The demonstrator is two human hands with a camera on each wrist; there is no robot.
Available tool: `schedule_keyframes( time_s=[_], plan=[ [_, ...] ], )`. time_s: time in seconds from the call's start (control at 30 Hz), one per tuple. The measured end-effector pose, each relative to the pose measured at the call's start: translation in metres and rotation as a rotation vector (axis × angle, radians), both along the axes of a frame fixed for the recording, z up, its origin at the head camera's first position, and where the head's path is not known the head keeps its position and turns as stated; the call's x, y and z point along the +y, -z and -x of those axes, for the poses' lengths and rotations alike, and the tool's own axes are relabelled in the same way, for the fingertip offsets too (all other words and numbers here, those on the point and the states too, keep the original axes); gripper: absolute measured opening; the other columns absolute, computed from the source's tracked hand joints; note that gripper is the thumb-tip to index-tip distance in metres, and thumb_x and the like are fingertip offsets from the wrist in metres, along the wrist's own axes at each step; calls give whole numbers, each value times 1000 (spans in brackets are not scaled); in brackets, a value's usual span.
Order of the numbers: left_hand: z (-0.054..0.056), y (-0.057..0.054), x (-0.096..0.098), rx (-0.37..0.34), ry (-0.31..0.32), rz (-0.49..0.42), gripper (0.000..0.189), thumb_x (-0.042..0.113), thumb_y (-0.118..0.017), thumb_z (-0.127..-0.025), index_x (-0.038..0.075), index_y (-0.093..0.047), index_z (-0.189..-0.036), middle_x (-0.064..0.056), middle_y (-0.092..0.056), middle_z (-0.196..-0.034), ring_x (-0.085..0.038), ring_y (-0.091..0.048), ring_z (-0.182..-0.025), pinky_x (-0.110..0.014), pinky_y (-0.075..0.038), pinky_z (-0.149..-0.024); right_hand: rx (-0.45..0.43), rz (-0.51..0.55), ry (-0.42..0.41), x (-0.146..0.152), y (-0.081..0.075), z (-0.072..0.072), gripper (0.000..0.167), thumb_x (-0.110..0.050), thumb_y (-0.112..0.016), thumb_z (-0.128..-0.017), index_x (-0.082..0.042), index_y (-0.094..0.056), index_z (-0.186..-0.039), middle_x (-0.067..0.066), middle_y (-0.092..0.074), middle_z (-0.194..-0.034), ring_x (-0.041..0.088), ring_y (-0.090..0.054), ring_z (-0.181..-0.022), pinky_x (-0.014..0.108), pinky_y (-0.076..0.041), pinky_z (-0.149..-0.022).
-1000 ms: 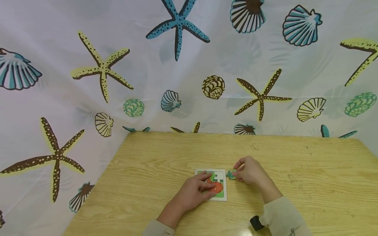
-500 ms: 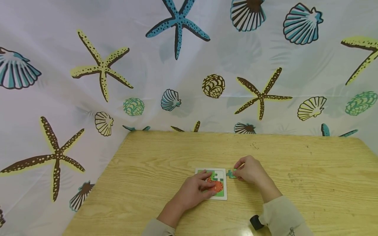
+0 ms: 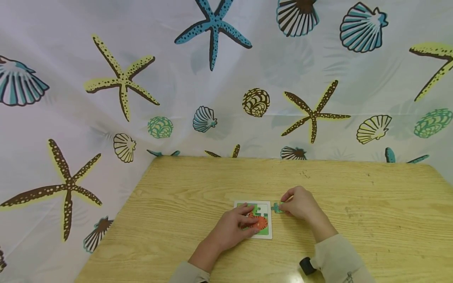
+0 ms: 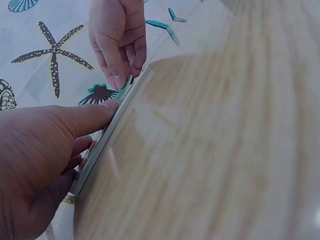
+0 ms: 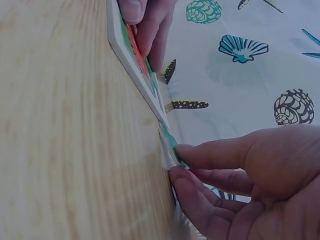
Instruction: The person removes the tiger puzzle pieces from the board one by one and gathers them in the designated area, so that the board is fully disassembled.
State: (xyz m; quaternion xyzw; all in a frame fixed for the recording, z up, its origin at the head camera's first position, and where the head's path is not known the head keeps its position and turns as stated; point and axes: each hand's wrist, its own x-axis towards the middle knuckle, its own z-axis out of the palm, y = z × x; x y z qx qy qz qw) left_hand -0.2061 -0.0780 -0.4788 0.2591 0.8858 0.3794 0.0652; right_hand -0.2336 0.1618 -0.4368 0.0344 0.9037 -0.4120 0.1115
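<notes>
A small square jigsaw puzzle in a white frame [image 3: 270, 226] lies on the table, showing an orange striped animal on green. White backing shows in its upper right corner. My left hand [image 3: 235, 230] rests on the puzzle, fingers spread over the picture and covering part of it. Just right of the frame, my right hand [image 3: 301, 205] pinches a green jigsaw piece [image 3: 277, 208] between thumb and fingers. In the right wrist view the piece [image 5: 170, 140] tilts up from the table, close to the frame's corner. Whether it touches the frame, I cannot tell.
The wooden table [image 3: 371, 220] extends around both hands. A white curtain [image 3: 226, 90] printed with starfish and shells hangs behind it and along the left side. A black cylindrical object [image 3: 307, 266] sits by the right sleeve [image 3: 339, 259].
Both hands stay in place. The green jigsaw piece turns very slightly in the right fingers; the whole head view shifts a little.
</notes>
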Motion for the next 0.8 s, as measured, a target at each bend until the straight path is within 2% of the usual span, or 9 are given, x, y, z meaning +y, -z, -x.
schedule_keyframes(
  time_s=[0.27,0.8],
  plan=[
    [0,0,0,-3,-4,-1,37,35,-74,-90,8,-76,-116,-14,-54,-147,-37,-41,-144,-54,-39,-115,-19,15,19,1,1,1,15,-12,-77,-87,-2,-71,-96,8,-68,-82,16,-62,-66,24,-48,-56],
    [1,0,1,-14,-14,-8,34,33,-75,-90,10,-77,-115,-14,-55,-146,-36,-41,-144,-53,-41,-114,40,-47,34,3,4,2,16,-13,-80,-82,-2,-70,-88,8,-69,-79,13,-62,-64,24,-49,-58]
  ],
)
